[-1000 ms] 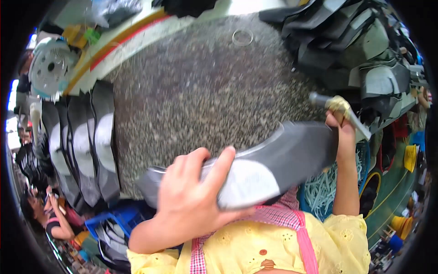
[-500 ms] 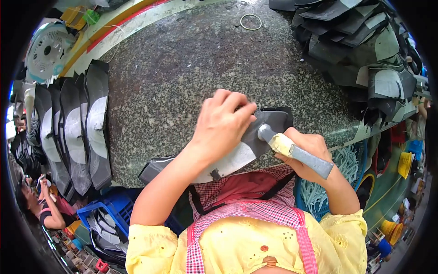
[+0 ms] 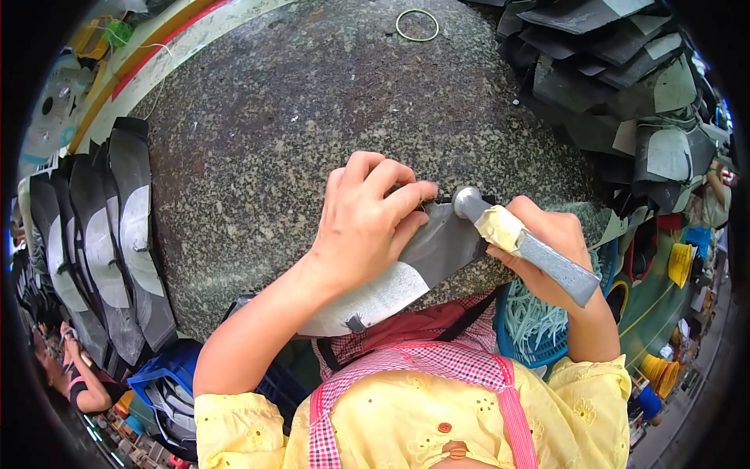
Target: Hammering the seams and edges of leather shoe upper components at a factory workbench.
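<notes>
A long, flat piece of black sheet material with a pale grey panel (image 3: 449,246) lies at the table's near edge, slanting up to the right. My left hand (image 3: 355,223) rests over it with bent fingers. Thumb and forefinger pinch close to its far edge. In my right hand (image 3: 553,228) is a hammer (image 3: 564,270) with a round metal face and a flat tail. Pale yellowish wrapping surrounds its middle, and my fingers hide the grip. The round face sits over the piece's right end; whether they touch, I cannot tell.
The speckled stone table (image 3: 258,180) carries similar black and grey pieces (image 3: 141,234) at left and a heap (image 3: 609,70) at far right. A thin ring (image 3: 417,25) lies at the back. Below are a blue crate (image 3: 164,375) and a basket of pale strips (image 3: 539,324).
The view has shifted a little. My right hand and the hammer have moved right and away from me, toward the piece's right end. My left hand stays by the far edge, slightly further left.
</notes>
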The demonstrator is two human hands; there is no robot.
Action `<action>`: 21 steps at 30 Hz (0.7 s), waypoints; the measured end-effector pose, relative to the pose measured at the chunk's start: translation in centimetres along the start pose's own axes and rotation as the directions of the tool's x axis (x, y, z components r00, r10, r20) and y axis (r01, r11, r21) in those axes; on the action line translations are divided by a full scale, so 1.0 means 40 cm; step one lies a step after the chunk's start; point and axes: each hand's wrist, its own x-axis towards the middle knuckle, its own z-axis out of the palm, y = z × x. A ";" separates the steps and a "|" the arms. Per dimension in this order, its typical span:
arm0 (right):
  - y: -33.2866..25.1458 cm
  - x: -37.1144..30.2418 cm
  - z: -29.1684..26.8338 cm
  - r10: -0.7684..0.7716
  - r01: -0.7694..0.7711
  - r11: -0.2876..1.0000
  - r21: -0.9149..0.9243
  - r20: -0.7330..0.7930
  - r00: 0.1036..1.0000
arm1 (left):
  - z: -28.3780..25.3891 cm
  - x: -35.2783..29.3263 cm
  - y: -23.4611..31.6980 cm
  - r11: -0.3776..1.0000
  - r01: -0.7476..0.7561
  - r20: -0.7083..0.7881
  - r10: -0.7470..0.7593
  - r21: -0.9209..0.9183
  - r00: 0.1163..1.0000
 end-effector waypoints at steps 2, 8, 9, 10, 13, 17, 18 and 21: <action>0.005 0.007 -0.001 -0.038 0.038 0.999 -0.018 -0.004 0.999 | 0.005 -0.006 0.000 0.999 0.022 -0.044 -0.020 0.037 0.999; -0.007 0.020 -0.034 -0.032 0.033 0.999 0.026 -0.045 0.998 | 0.005 -0.012 -0.020 0.986 -0.143 -0.005 0.144 0.085 0.990; -0.015 0.028 -0.039 -0.082 0.085 0.996 0.018 -0.129 0.988 | 0.001 -0.013 -0.017 0.987 -0.140 -0.003 0.140 0.083 0.990; -0.022 0.032 -0.039 -0.081 0.085 0.996 0.020 -0.125 0.989 | -0.004 -0.015 -0.011 0.965 -0.197 0.011 0.198 0.173 0.980; -0.023 0.033 -0.023 -0.186 0.181 0.982 -0.047 -0.135 0.973 | -0.001 -0.022 -0.002 0.912 -0.283 0.054 0.280 0.297 0.959; -0.027 0.051 0.002 -0.050 0.073 0.985 -0.157 0.144 0.988 | 0.003 -0.019 -0.008 0.976 -0.149 0.036 0.145 0.157 0.989; -0.029 0.054 0.000 -0.024 0.048 0.986 -0.157 0.155 0.988 | -0.001 -0.022 -0.008 0.977 -0.146 0.034 0.143 0.154 0.989; -0.030 0.056 -0.001 -0.009 0.032 0.989 -0.142 0.160 0.987 | -0.018 -0.034 -0.003 0.996 0.010 -0.008 -0.009 0.086 1.000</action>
